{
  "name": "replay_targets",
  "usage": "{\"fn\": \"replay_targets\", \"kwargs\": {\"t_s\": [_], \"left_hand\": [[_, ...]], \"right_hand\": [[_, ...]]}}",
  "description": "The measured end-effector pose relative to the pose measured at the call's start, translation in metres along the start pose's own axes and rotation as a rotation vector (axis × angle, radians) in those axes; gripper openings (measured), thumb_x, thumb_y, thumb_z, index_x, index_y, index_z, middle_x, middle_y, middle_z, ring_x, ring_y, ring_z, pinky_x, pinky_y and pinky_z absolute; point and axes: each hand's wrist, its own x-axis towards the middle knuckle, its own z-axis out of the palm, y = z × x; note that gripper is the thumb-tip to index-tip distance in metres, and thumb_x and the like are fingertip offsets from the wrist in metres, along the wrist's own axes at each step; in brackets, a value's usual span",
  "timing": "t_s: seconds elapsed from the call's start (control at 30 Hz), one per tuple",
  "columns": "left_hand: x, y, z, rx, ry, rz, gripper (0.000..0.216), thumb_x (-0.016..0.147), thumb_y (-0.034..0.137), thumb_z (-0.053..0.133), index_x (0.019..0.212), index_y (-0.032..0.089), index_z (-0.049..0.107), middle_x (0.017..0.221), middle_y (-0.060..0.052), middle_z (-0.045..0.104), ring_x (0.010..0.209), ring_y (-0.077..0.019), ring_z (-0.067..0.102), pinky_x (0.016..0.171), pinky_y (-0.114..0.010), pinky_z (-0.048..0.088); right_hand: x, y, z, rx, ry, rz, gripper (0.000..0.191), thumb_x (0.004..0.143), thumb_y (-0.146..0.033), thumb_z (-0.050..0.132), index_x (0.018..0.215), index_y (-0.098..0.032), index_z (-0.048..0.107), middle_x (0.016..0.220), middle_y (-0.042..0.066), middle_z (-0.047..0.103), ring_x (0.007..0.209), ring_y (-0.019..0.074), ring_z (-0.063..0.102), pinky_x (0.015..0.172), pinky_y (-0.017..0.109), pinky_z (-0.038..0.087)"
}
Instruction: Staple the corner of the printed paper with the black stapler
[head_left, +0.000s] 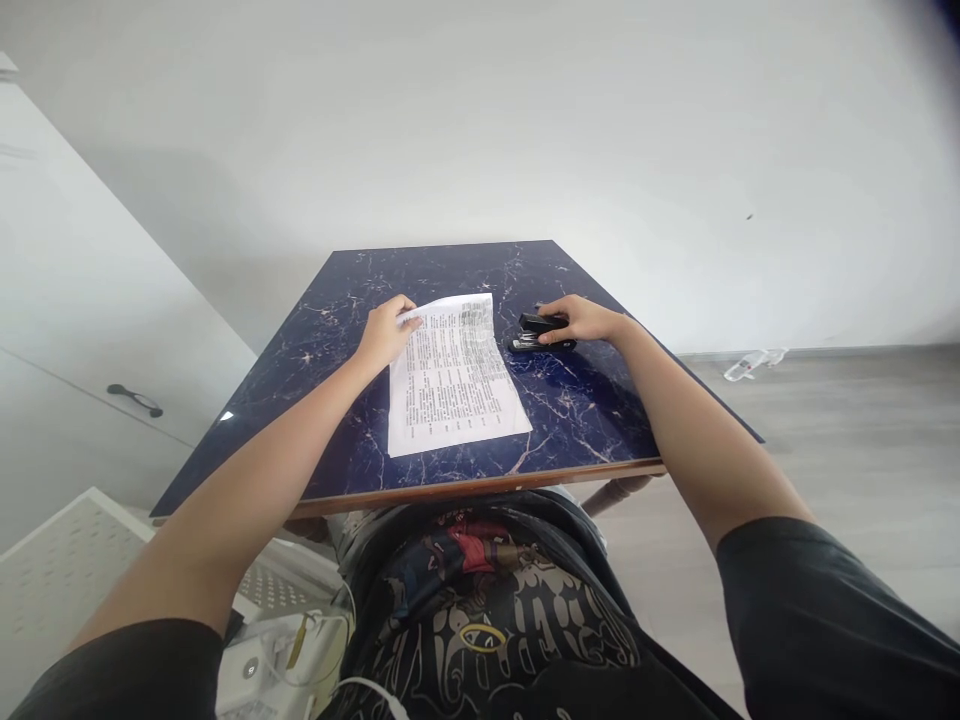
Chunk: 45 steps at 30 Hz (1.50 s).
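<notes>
The left hand pinches the far-left corner of the printed sheets, lifting that edge off the dark blue marble table. Just right — the right hand rests on a black stapler, fingers closed over it.

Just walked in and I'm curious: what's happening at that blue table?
A person sits at a dark blue marble-patterned table. Their left hand pinches the far left corner of a printed paper sheet, lifting that edge slightly while the rest lies flat. Their right hand rests on a black stapler lying on the table just right of the sheet.
</notes>
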Motion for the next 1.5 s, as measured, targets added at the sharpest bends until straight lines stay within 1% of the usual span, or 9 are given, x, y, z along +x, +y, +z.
{"fn": "replay_targets", "kwargs": {"t_s": [0.23, 0.4, 0.57, 0.63, 0.77, 0.97, 1.27, 1.37, 1.5], "left_hand": [[0.002, -0.004, -0.001, -0.003, 0.034, 0.013, 0.005, 0.094, 0.022, 0.065, 0.094, 0.025, 0.060, 0.107, -0.006, 0.076, 0.104, -0.0235, 0.070, 0.098, -0.039, 0.052], [0.001, -0.009, -0.003, 0.080, 0.036, 0.004, 0.010, 0.092, 0.019, 0.066, 0.097, 0.025, 0.060, 0.108, -0.007, 0.073, 0.105, -0.0258, 0.067, 0.103, -0.043, 0.051], [0.001, -0.012, -0.003, 0.300, 0.029, -0.024, 0.030, 0.089, 0.021, 0.074, 0.118, 0.022, 0.065, 0.137, -0.016, 0.062, 0.134, -0.0366, 0.053, 0.118, -0.053, 0.042], [0.000, -0.010, -0.001, 0.313, -0.042, 0.039, 0.033, 0.093, 0.024, 0.070, 0.125, 0.020, 0.067, 0.144, -0.017, 0.059, 0.139, -0.0370, 0.051, 0.122, -0.053, 0.039], [-0.007, 0.002, 0.012, 0.196, -0.353, 0.223, 0.039, 0.105, 0.032, 0.053, 0.139, 0.022, 0.067, 0.153, -0.012, 0.061, 0.141, -0.0308, 0.056, 0.125, -0.050, 0.038], [-0.020, 0.015, 0.030, 0.101, -0.637, 0.338, 0.051, 0.110, 0.045, 0.044, 0.157, 0.032, 0.055, 0.172, -0.003, 0.042, 0.159, -0.0268, 0.038, 0.132, -0.047, 0.028], [-0.022, 0.022, 0.025, 0.107, -0.627, 0.423, 0.049, 0.108, 0.038, 0.047, 0.156, 0.032, 0.057, 0.170, -0.003, 0.045, 0.159, -0.0254, 0.039, 0.133, -0.046, 0.026], [-0.023, 0.033, 0.032, 0.023, -0.633, 0.532, 0.045, 0.108, 0.032, 0.046, 0.150, 0.038, 0.062, 0.165, 0.001, 0.052, 0.159, -0.0234, 0.039, 0.133, -0.048, 0.025], [-0.026, 0.047, 0.045, -0.007, -0.652, 0.585, 0.046, 0.109, 0.038, 0.046, 0.153, 0.040, 0.058, 0.165, 0.002, 0.052, 0.161, -0.0263, 0.036, 0.132, -0.052, 0.024]], "right_hand": [[0.004, -0.011, 0.008, 0.078, 0.056, -0.095, 0.056, 0.087, -0.055, 0.075, 0.134, -0.024, 0.073, 0.131, 0.010, 0.074, 0.111, 0.0304, 0.069, 0.097, 0.047, 0.053], [0.006, -0.015, 0.011, 0.036, 0.060, -0.109, 0.055, 0.088, -0.054, 0.076, 0.133, -0.023, 0.074, 0.130, 0.011, 0.075, 0.112, 0.0319, 0.070, 0.098, 0.049, 0.053], [0.007, -0.012, 0.012, 0.024, 0.061, -0.126, 0.053, 0.089, -0.055, 0.076, 0.132, -0.024, 0.075, 0.129, 0.010, 0.075, 0.113, 0.0320, 0.070, 0.099, 0.048, 0.052], [0.008, -0.011, 0.013, 0.017, 0.064, -0.131, 0.053, 0.089, -0.056, 0.075, 0.132, -0.023, 0.075, 0.129, 0.010, 0.076, 0.111, 0.0316, 0.070, 0.098, 0.047, 0.053], [0.009, -0.010, 0.013, 0.007, 0.073, -0.136, 0.053, 0.089, -0.056, 0.075, 0.131, -0.023, 0.076, 0.128, 0.010, 0.076, 0.109, 0.0308, 0.070, 0.097, 0.046, 0.053], [0.011, -0.008, 0.016, 0.014, 0.081, -0.148, 0.054, 0.088, -0.057, 0.076, 0.129, -0.022, 0.077, 0.126, 0.010, 0.077, 0.108, 0.0315, 0.071, 0.098, 0.046, 0.053], [0.011, -0.042, 0.023, 0.057, -0.027, -0.228, 0.048, 0.089, -0.056, 0.076, 0.126, -0.026, 0.080, 0.125, 0.008, 0.078, 0.108, 0.0288, 0.071, 0.095, 0.042, 0.054], [0.012, -0.047, 0.025, 0.089, -0.067, -0.269, 0.048, 0.090, -0.059, 0.075, 0.124, -0.025, 0.081, 0.118, 0.008, 0.080, 0.101, 0.0272, 0.072, 0.090, 0.040, 0.054], [0.014, -0.045, 0.028, 0.131, -0.085, -0.289, 0.055, 0.091, -0.067, 0.071, 0.118, -0.021, 0.083, 0.110, 0.008, 0.081, 0.096, 0.0263, 0.072, 0.086, 0.037, 0.053]]}}
